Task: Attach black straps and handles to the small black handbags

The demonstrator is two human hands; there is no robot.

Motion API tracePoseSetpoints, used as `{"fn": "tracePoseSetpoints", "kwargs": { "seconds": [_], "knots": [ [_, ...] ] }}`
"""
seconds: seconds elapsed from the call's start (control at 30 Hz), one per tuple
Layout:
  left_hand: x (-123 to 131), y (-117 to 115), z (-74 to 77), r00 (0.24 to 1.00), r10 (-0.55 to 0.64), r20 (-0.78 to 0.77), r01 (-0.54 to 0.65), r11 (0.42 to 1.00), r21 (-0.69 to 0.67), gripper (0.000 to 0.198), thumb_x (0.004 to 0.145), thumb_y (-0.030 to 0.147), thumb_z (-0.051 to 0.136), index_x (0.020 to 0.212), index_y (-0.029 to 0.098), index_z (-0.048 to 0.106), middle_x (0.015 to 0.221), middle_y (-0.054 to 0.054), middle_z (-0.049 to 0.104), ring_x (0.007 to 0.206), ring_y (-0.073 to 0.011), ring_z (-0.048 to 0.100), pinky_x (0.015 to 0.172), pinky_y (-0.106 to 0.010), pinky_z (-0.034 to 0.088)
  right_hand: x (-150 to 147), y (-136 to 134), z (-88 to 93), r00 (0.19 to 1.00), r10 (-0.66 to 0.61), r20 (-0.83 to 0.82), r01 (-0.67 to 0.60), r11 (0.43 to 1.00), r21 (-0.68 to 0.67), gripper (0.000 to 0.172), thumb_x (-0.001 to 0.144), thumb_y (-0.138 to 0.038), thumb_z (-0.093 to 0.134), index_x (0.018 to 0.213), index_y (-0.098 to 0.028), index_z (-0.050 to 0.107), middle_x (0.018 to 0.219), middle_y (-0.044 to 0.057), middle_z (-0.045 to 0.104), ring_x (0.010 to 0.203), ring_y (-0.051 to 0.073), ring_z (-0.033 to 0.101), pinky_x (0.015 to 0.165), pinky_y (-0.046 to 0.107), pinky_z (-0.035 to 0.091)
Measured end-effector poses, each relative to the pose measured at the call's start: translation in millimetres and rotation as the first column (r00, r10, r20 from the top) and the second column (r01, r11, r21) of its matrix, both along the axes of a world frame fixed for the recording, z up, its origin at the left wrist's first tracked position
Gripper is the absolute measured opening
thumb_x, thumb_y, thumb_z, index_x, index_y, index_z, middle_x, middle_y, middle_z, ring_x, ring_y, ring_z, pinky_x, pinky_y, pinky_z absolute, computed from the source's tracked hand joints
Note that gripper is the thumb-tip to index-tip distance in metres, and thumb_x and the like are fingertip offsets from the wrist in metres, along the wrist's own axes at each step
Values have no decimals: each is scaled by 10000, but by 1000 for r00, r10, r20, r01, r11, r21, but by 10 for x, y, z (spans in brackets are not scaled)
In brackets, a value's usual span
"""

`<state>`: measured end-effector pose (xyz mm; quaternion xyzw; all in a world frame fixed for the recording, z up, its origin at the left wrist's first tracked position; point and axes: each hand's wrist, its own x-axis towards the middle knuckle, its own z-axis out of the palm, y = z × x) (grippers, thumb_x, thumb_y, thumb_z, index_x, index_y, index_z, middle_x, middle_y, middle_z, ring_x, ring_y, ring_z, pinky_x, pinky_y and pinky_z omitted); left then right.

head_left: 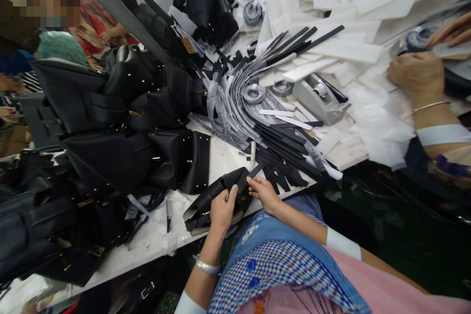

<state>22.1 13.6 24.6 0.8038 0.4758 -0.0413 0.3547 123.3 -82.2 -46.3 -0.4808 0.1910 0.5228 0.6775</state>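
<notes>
At the near edge of the white surface [225,157], the left grip [222,208] is clasping a black leather piece [201,206] while the right grip [263,191] is pinching its far end, beside stacked black handbags [110,157].

Bags [110,108] left on table [224,157], straps [283,152] right

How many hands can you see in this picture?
4. The wearer's left hand and right hand hold a black bag part at the near edge of the table. A co-worker's lower hand and upper hand are far right. Others may be hidden.
</notes>
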Motion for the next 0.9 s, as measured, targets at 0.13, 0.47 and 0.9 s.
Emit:
{"fn": "tracePoseSetpoints", "kwargs": {
  "seconds": [0.13, 0.47, 0.9],
  "knots": [
    [-21, 21, 50, 999, 9, -35, -13, 994, -109, 483, 802, 618, 508, 648, 165, 571, 560, 36, 509, 567, -130, 479, 545, -220, 347, -31, -54, 54, 997, 79, 1, -79, 992, 101, 345, 595, -429, 819, 755, -170, 655, 682, -23, 606, 605, 83, 539, 551, 188, 441],
    [-195, -76, 103, 994, 105, 13, -92, 920, -381, 390, 772, 533, 563, 762, 145, 605, 643, 13, 565, 595, -144, 534, 580, -245, 450, -141, -125, -11, 972, 186, 142, -196, 979, 58, 357, 620, -440, 799, 633, -150, 592, 545, -43, 568, 523, 86, 504, 538, 218, 383],
    [-216, -74, -9, 1000, 15, -25, -19, 978, -206, 346, 781, 473, 517, 622, 166, 522, 548, 39, 445, 545, -124, 434, 510, -221, 294, 471, -221, 63, 493, 648, 581, -604, 735, -307, 485, 868, -563, 499, 633, -165, 645, 558, 1, 601, 482, 113, 519, 513, 238, 376]
  ]
}}
